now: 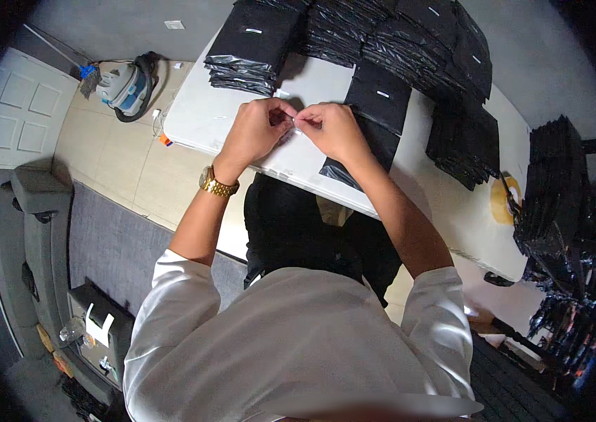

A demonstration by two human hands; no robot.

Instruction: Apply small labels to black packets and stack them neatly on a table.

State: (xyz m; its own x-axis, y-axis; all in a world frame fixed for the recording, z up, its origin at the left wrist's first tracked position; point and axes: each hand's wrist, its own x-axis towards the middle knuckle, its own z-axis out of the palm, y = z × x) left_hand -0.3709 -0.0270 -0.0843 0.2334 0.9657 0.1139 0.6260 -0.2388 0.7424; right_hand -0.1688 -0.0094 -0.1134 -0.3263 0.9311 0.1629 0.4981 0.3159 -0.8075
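Above a white table (192, 117), my left hand (257, 126) and my right hand (332, 129) meet fingertip to fingertip. Between them they pinch a small white label (298, 132), mostly hidden by the fingers. Just right of my right hand lies a flat black plastic-wrapped packet (380, 97) with a small white label on it. Another black packet (374, 145) lies nearer me, partly behind my right forearm. Beyond my left hand stands a stack of black packets (250, 45), its top one bearing a white label.
Many more black packets (403, 53) are piled along the table's back. A separate stack (464, 140) stands to the right, near a roll of clear tape (505, 200). On the floor at left sit a vacuum cleaner (124, 89) and a grey sofa (39, 227).
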